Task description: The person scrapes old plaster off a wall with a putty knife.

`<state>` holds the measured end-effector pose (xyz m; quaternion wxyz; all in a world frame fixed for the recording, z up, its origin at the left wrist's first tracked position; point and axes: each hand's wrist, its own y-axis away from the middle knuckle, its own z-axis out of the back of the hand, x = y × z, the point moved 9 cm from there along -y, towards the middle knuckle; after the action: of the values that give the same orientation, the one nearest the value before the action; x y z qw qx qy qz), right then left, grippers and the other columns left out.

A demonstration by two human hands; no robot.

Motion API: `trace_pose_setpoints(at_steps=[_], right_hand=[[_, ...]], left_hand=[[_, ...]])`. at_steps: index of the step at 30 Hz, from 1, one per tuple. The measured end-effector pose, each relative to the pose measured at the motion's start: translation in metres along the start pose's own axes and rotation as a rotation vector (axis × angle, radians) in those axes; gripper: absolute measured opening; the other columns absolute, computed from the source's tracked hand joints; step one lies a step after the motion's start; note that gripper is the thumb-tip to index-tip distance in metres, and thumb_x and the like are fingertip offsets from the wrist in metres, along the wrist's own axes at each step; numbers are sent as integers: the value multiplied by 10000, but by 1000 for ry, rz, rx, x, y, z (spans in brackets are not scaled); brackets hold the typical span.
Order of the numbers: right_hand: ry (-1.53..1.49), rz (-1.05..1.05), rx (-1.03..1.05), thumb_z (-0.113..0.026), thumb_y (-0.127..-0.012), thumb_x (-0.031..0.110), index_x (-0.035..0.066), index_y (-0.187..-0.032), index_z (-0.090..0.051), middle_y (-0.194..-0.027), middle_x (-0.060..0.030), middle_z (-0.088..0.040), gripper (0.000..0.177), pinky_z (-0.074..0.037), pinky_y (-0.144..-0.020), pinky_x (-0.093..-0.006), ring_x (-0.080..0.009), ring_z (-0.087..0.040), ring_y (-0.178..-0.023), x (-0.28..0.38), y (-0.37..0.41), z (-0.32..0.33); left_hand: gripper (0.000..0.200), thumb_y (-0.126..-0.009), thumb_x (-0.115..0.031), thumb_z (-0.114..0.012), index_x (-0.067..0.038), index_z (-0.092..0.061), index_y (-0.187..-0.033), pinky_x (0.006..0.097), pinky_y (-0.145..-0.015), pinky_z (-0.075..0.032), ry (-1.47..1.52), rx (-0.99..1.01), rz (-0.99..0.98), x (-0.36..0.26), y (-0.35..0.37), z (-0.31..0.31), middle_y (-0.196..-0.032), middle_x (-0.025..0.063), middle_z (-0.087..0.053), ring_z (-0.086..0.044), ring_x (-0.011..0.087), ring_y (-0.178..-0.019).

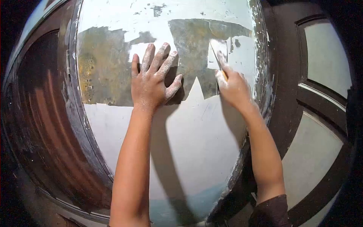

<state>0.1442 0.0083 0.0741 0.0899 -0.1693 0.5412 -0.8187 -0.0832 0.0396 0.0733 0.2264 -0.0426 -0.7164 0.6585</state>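
Observation:
My left hand (153, 81) is spread on or just over the wall, fingers pointing up and dusted with white powder. Behind it lies a bare grey-brown band (193, 49) where the white coating is gone. My right hand (235, 85) grips a putty knife (217, 53), its thin blade pointing up and left. The blade is near a white patch (216, 62) at the right of the band; whether its edge touches is hard to make out. White dust covers the right fingers too.
White coating (204, 132) covers the wall below the band, with a pointed piece jutting up. More white coating (211, 9) lies above. A dark wooden door (49, 125) stands at left, and a dark panelled door (291, 94) with pale panels at right.

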Motion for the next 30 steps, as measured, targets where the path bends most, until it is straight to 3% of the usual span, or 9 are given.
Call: trace_pose_setpoints(at_steps=[5, 12, 15, 19, 20, 23, 26, 27, 30], right_hand=[[139, -111, 148, -528, -1035, 290, 260, -1639, -344, -832, -280, -688, 632, -511, -796, -557, -503, -664, -827, -1, 55, -21], [61, -60, 17, -511, -1041, 294, 243, -1627, -364, -905, -295, -701, 606, -510, -841, -564, -513, -666, -921, -8, 15, -5], [111, -186, 176, -521, -1039, 292, 253, -1656, -292, -900, -303, -698, 659, -504, -851, -572, -510, -670, -903, -8, 60, -23], [88, -182, 147, -518, -1041, 284, 235, -1635, -356, -890, -296, -701, 617, -516, -831, -544, -496, -681, -900, -4, 53, -15], [172, -158, 154, -508, -1045, 334, 273, -1674, -248, -945, -287, -722, 684, -509, -903, -610, -507, -674, -947, -5, 41, -13], [84, -101, 24, -513, -1049, 350, 146, -1466, -564, -970, -286, -726, 467, -506, -907, -596, -507, -669, -965, -20, 7, -7], [5, -117, 11, -524, -1044, 342, 93, -1313, -649, -968, -296, -719, 387, -503, -893, -601, -511, -669, -957, -21, 27, -22], [83, -171, 65, -536, -1037, 324, 123, -1453, -570, -947, -306, -709, 464, -500, -876, -609, -520, -666, -935, -16, 43, -27], [119, -178, 87, -525, -1039, 316, 168, -1580, -437, -935, -311, -703, 568, -500, -867, -612, -527, -662, -922, -5, 63, -32]], left_hand=[[663, -892, -535, -699, -323, -579, -1508, 558, -1281, -172, 18, -23, -20, -1, 1, 3, -1652, -42, -448, -339, 271, -1560], [635, -912, -522, -660, -326, -575, -1510, 557, -1281, -169, -9, 6, -10, -2, 1, 2, -1651, -34, -448, -338, 277, -1561], [635, -910, -522, -671, -319, -583, -1505, 558, -1279, -176, 9, -23, -15, -1, 1, 1, -1649, -40, -450, -342, 276, -1559], [641, -907, -525, -678, -323, -582, -1508, 549, -1284, -166, 19, -31, -19, -1, 1, 2, -1650, -42, -448, -345, 269, -1557], [639, -907, -524, -679, -322, -583, -1506, 546, -1286, -163, 20, -32, -14, 0, 1, 1, -1650, -43, -448, -349, 266, -1556], [622, -899, -515, -690, -309, -608, -1481, 548, -1283, -173, 59, -37, -6, 1, 2, 1, -1637, -42, -468, -377, 265, -1541], [598, -881, -503, -703, -294, -639, -1438, 579, -1269, -206, 74, -58, -10, 1, 2, 2, -1635, -41, -471, -391, 273, -1529], [585, -890, -507, -691, -295, -639, -1432, 584, -1269, -201, 106, -68, -3, 2, 2, 1, -1641, -41, -459, -382, 274, -1534], [581, -891, -514, -682, -317, -629, -1435, 581, -1272, -198, 116, -52, 15, 2, 2, 1, -1626, -42, -471, -368, 264, -1540]])
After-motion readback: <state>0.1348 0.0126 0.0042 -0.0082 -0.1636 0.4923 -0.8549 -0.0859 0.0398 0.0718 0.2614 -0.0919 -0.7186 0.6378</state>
